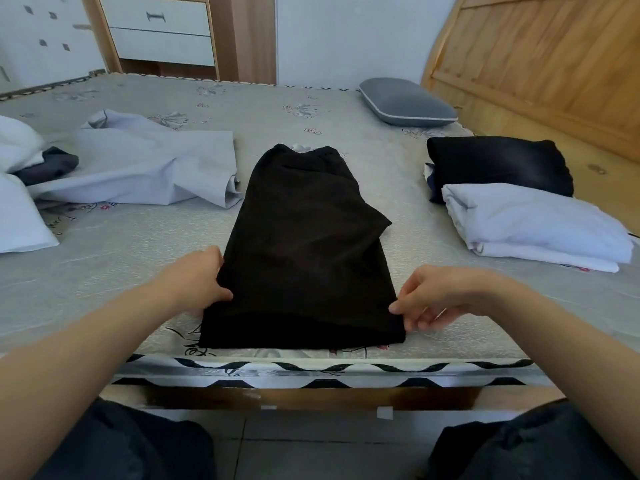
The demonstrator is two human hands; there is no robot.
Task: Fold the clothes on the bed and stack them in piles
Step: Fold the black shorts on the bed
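Observation:
A black garment (304, 244) lies lengthwise in the middle of the bed (138, 258), folded into a long strip with its near hem at the mattress edge. My left hand (201, 278) grips its near left edge. My right hand (433, 299) pinches the near right corner between thumb and fingers. To the right stand a folded white pile (533, 223) and, behind it, a folded black pile (495, 168). Unfolded light grey clothes (145, 164) lie spread at the left.
A grey pillow (405, 102) sits at the far right by the wooden headboard (540, 64). White fabric (17, 202) and a dark item (48, 164) lie at the left edge. A drawer unit (159, 29) stands behind the bed. My knees show at the bottom.

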